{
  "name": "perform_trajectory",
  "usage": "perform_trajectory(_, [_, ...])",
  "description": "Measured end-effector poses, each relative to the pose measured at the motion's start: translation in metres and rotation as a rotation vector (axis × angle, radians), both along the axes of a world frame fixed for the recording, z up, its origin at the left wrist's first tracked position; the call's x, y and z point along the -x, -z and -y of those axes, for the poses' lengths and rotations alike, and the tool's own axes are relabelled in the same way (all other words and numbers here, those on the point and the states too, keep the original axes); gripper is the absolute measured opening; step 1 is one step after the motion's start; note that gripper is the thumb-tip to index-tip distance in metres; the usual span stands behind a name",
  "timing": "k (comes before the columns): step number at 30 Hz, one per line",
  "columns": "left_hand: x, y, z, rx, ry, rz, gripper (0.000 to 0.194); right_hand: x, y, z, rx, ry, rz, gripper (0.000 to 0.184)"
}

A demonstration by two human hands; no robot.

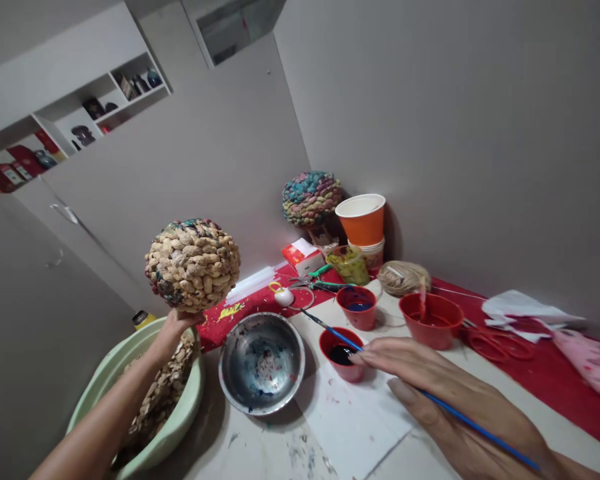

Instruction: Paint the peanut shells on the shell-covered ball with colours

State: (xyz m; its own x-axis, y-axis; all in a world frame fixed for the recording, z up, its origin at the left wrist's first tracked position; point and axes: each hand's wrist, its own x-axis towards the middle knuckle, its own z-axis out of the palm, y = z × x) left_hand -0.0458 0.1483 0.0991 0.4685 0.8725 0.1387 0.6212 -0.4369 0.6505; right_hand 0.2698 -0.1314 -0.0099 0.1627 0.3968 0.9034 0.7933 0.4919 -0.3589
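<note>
Evidently, the left hand [177, 325] grips the shell-covered ball [194, 267] from beneath, left of centre in the frame; this underhand hold probably keeps fingers off the surface, which is mostly pale with dark-stained patches at top and lower left.

Right hand [430, 383], lower right: grasping a blue paintbrush [337, 333] between thumb and fingers, bristle end pointing up-left past the dark-filled red cup [351, 375]. Cup sits just beside that hand, presumably for easy reach.

Metal bowl [230, 380], bottom centre, stands between the hands; its stains suggest use for colour. White paper [357, 427] at lower centre likely catches drips. Green basin [184, 415], lower left, holds loose shells below the ball.
</note>
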Motion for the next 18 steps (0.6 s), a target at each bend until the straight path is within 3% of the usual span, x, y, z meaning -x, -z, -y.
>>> perform_trajectory(4, [-0.011,-0.011,0.024,0.075,0.019,0.199,0.031,-0.001,-0.003,-0.003,-0.061,0.048,0.028,0.022])
perform_trajectory(9, [-0.032,-0.011,0.085,0.199,0.046,0.368,0.029,-0.001,-0.009,0.001,-0.091,0.046,0.02,0.024])
perform_trajectory(11, [-0.036,0.002,0.11,0.226,0.058,0.412,0.03,-0.002,-0.012,0.004,-0.104,0.024,0.011,0.025])
perform_trajectory(14, [-0.038,0.033,0.135,0.265,0.097,0.496,0.023,-0.002,-0.011,0.004,-0.124,-0.004,-0.02,0.028])
perform_trajectory(16, [-0.038,0.056,0.14,0.206,0.072,0.48,0.034,-0.003,-0.009,0.001,-0.137,-0.015,-0.045,0.029])
perform_trajectory(18, [-0.039,0.074,0.137,0.13,0.086,0.283,0.052,-0.003,-0.007,-0.002,-0.154,-0.024,-0.068,0.027])
